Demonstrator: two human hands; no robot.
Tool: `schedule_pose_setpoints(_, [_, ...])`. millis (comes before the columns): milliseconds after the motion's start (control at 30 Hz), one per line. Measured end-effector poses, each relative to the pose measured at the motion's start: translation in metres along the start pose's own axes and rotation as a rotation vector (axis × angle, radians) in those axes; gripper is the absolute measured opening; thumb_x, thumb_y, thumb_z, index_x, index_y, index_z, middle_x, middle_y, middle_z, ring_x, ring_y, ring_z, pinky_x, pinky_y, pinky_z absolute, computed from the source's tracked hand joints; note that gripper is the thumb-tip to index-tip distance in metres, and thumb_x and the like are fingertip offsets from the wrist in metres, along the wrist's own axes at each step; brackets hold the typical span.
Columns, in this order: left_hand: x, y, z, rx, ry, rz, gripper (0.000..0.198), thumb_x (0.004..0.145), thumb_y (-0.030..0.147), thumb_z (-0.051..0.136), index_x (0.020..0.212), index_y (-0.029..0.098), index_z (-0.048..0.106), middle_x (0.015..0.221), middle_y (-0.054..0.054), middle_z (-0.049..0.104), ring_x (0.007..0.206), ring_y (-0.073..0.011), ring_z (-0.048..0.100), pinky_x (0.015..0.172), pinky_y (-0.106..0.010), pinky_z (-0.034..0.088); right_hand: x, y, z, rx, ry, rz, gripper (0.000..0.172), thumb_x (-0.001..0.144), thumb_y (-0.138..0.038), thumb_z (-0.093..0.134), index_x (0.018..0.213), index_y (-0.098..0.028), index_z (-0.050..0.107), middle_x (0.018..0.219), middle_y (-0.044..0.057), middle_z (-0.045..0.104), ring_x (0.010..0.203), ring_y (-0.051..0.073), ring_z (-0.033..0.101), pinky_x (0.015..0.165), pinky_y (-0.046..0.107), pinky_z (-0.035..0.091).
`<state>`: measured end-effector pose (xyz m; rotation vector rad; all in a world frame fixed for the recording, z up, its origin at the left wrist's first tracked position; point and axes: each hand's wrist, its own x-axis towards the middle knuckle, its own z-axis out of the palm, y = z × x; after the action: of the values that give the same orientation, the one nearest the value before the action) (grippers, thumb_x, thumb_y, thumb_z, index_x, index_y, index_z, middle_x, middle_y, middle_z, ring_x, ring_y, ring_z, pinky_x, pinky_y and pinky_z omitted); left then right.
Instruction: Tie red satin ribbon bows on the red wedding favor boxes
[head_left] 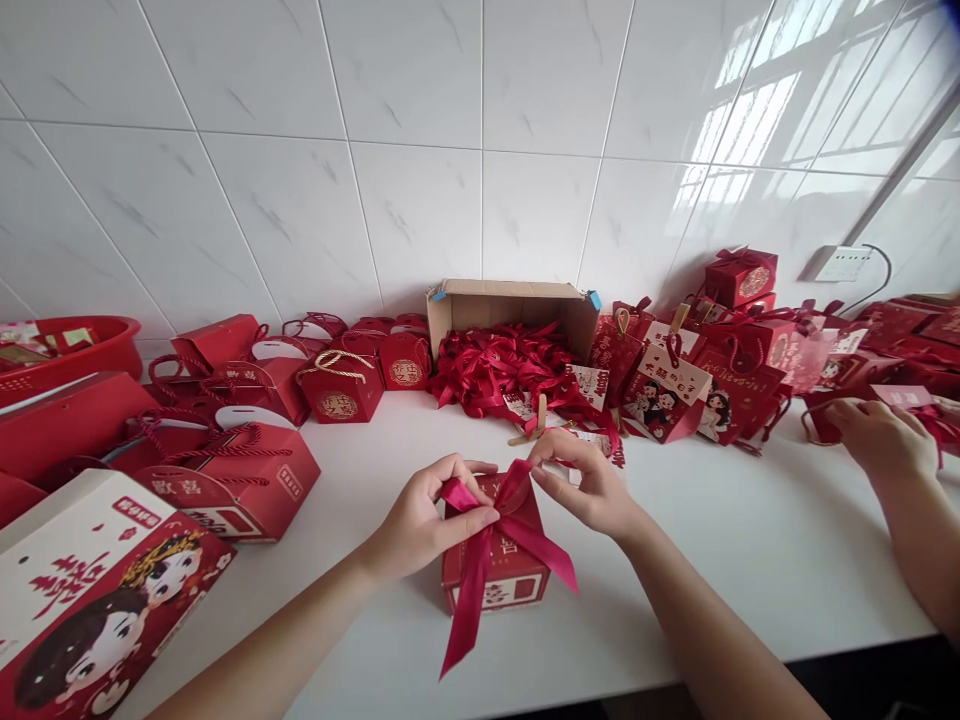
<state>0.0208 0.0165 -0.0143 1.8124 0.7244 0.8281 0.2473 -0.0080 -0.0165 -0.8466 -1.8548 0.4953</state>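
Note:
A small red gift box (pixel 495 565) stands on the white table in front of me. Across its top lies a crimson satin ribbon (pixel 471 600) tied in a bow, its two tails hanging over the front. My left hand (pixel 439 512) pinches the bow's left loop near the knot, thumb on top. With thumb and forefinger my right hand (pixel 581 480) grips the tip of the right loop. Part of the box top is hidden under the bow and fingers.
An open cardboard carton (pixel 517 290) spills red ribbons (pixel 510 365) by the tiled wall. Red gift boxes (pixel 277 475) crowd the left, near a red plastic basket (pixel 112 345). Decorated gift boxes (pixel 660 390) fill the back right. Another person's hand (pixel 885 435) works at the far right.

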Motion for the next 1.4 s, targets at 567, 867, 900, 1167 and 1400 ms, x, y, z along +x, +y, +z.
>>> schedule_pose_setpoints(567, [0.001, 0.003, 0.002, 0.046, 0.003, -0.002, 0.017, 0.078, 0.024, 0.07, 0.075, 0.02, 0.054, 0.096, -0.006, 0.067, 0.12, -0.025, 0.052, 0.096, -0.035, 0.044, 0.0, 0.0, 0.01, 0.006, 0.103, -0.034, 0.012, 0.087, -0.017, 0.055, 0.076, -0.019, 0.059, 0.072, 0.003, 0.062, 0.068, 0.015, 0.055, 0.067, 0.029, 0.043])
schedule_pose_setpoints(867, [0.0, 0.005, 0.002, 0.051, 0.016, 0.015, 0.019, 0.077, 0.024, 0.071, 0.073, 0.02, 0.052, 0.095, -0.007, 0.068, 0.118, -0.027, 0.053, 0.095, -0.038, 0.045, -0.004, 0.002, 0.019, -0.055, 0.175, 0.018, 0.014, 0.084, -0.017, 0.057, 0.096, -0.022, 0.062, 0.091, 0.004, 0.069, 0.078, 0.017, 0.059, 0.067, 0.031, 0.046])
schedule_pose_setpoints(900, [0.0, 0.005, 0.001, 0.048, 0.016, 0.02, 0.02, 0.077, 0.024, 0.071, 0.073, 0.02, 0.052, 0.093, -0.007, 0.068, 0.118, -0.0269, 0.053, 0.095, -0.038, 0.044, -0.005, 0.002, 0.02, -0.056, 0.177, 0.022, 0.018, 0.084, -0.017, 0.056, 0.1, -0.023, 0.063, 0.094, 0.004, 0.07, 0.079, 0.017, 0.06, 0.068, 0.031, 0.046])
schedule_pose_setpoints(1167, [0.0, 0.005, 0.001, 0.068, 0.008, 0.024, 0.016, 0.077, 0.023, 0.071, 0.075, 0.019, 0.056, 0.092, -0.006, 0.068, 0.117, -0.0261, 0.054, 0.095, -0.037, 0.043, -0.004, -0.004, 0.025, -0.033, 0.184, -0.066, 0.021, 0.081, -0.011, 0.056, 0.093, -0.024, 0.068, 0.081, 0.003, 0.069, 0.077, 0.017, 0.061, 0.072, 0.034, 0.048])
schedule_pose_setpoints(1400, [-0.003, 0.008, 0.002, 0.06, -0.036, 0.001, 0.016, 0.079, 0.025, 0.071, 0.082, 0.019, 0.057, 0.106, -0.007, 0.065, 0.12, -0.0254, 0.052, 0.099, -0.038, 0.04, -0.006, -0.005, 0.028, -0.055, 0.188, -0.066, 0.013, 0.074, -0.008, 0.058, 0.077, -0.022, 0.058, 0.072, 0.0, 0.062, 0.067, 0.015, 0.055, 0.063, 0.029, 0.045])
